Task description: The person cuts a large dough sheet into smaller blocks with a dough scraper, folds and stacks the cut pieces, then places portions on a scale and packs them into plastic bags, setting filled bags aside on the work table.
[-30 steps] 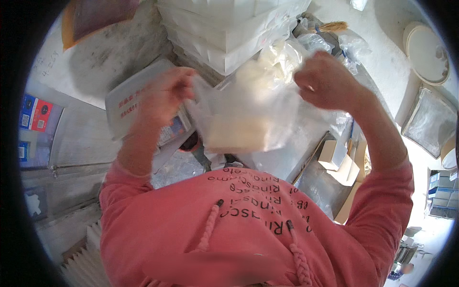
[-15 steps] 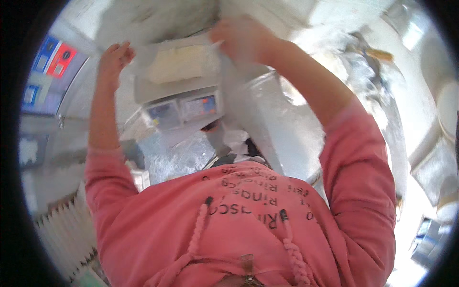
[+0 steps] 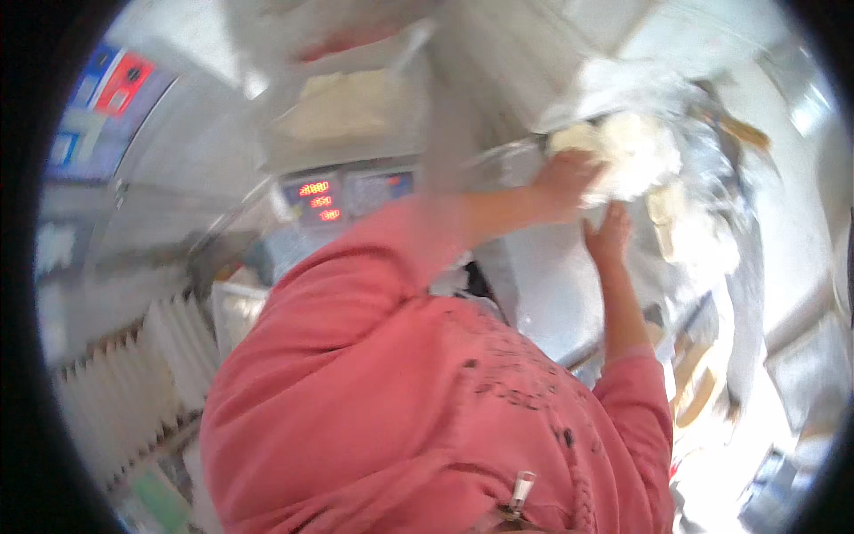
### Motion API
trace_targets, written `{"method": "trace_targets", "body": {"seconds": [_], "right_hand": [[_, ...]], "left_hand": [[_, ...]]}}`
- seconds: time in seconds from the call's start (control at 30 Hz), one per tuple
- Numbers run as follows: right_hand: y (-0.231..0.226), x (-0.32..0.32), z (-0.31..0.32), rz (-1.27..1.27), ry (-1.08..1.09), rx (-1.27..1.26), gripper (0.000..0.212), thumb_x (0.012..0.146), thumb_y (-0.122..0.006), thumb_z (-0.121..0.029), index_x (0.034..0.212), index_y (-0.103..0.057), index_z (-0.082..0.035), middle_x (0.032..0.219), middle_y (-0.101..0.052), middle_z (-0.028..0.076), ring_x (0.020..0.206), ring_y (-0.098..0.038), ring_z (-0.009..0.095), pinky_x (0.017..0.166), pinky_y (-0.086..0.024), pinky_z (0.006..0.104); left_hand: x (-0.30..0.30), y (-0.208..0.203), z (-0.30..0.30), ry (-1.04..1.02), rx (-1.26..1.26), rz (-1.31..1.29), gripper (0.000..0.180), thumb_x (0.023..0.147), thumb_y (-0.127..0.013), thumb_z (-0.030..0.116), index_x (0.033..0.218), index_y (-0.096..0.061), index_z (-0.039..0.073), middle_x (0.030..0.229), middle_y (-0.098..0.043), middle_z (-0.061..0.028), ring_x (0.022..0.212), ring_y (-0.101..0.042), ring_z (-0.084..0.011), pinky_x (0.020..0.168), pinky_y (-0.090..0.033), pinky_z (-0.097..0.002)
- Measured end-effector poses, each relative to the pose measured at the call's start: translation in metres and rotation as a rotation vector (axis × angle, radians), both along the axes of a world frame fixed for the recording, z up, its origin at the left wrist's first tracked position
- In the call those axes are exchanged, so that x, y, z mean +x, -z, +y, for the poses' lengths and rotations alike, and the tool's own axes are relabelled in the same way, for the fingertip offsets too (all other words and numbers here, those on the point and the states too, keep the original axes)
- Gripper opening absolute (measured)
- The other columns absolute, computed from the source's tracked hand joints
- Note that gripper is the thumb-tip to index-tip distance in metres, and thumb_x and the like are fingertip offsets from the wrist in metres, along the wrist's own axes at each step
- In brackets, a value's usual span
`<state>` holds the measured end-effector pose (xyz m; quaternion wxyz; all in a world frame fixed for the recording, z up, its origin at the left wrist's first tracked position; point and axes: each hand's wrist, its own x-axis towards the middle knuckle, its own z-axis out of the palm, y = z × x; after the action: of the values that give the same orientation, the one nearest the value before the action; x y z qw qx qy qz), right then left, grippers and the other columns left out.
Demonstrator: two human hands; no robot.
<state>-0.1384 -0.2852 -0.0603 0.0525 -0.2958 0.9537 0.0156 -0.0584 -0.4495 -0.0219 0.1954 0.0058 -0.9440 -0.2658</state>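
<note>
My left arm reaches across to the right, and my left hand (image 3: 569,184) lies against the near left side of a pale, crumbly-looking mass (image 3: 636,151) on clear plastic. Its fingers look stretched out, though blurred. Just below it my right hand (image 3: 610,233) touches or nearly touches the same mass, fingers extended and thumb apart. Strong light washes out the mass, so its exact kind is unclear. At the upper left a pale block (image 3: 342,105) sits in clear plastic on a weighing scale (image 3: 351,189), away from both hands.
A pale slab (image 3: 664,221) stands right of my right hand. Crumpled clear plastic (image 3: 725,200) and a wooden-handled tool (image 3: 745,133) lie farther right. Blue and red packages (image 3: 124,84) are at the far left. White ribbed panels (image 3: 133,383) stand at the lower left.
Both hands have left the scale area and moved right to the pale mass. My body has turned to the right. Red digits now show lit on the scale.
</note>
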Motion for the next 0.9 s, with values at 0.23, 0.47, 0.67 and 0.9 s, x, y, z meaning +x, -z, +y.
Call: {"method": "trace_targets", "body": {"seconds": [0.23,0.47,0.67,0.9], "right_hand": [[-0.025,-0.026,-0.017,0.272,-0.368,-0.312,0.073,0.072,-0.069,-0.020,0.134,-0.032,-0.008,0.137,-0.033,0.016,0.125,-0.031,0.033,0.103,-0.024,0.0464],[-0.034,-0.044,-0.008,-0.175,-0.436,-0.248,0.024,0.070,-0.058,-0.005,0.094,-0.059,-0.004,0.104,-0.057,0.014,0.096,-0.053,0.033,0.086,-0.040,0.0427],[-0.051,-0.032,0.036,0.036,-0.447,-0.343,0.020,0.064,-0.053,0.001,0.083,-0.059,-0.005,0.091,-0.056,0.011,0.091,-0.052,0.031,0.082,-0.039,0.0419],[-0.077,0.002,0.063,0.030,-0.121,-0.732,0.022,0.068,-0.057,0.004,0.088,-0.055,-0.006,0.091,-0.056,0.010,0.089,-0.053,0.029,0.080,-0.042,0.0367]], "left_hand": [[-0.066,0.017,0.007,-0.189,0.368,-0.330,0.021,0.077,-0.056,0.021,0.088,-0.061,0.003,0.084,-0.063,-0.0181,0.081,-0.062,-0.0346,0.071,-0.047,-0.0443],[-0.033,-0.009,0.017,-0.117,0.841,-0.199,0.033,0.074,-0.063,0.031,0.079,-0.059,-0.001,0.076,-0.061,-0.0199,0.073,-0.059,-0.0308,0.067,-0.045,-0.0407],[0.010,-0.027,0.031,0.329,1.313,-0.502,0.029,0.084,-0.059,0.029,0.092,-0.060,0.002,0.079,-0.060,-0.0122,0.073,-0.056,-0.0184,0.068,-0.046,-0.0338],[0.048,-0.014,0.009,-0.434,0.234,-0.066,0.064,0.071,-0.068,0.029,0.127,-0.044,0.013,0.124,-0.039,-0.0180,0.113,-0.039,-0.0344,0.095,-0.029,-0.0472]]}}
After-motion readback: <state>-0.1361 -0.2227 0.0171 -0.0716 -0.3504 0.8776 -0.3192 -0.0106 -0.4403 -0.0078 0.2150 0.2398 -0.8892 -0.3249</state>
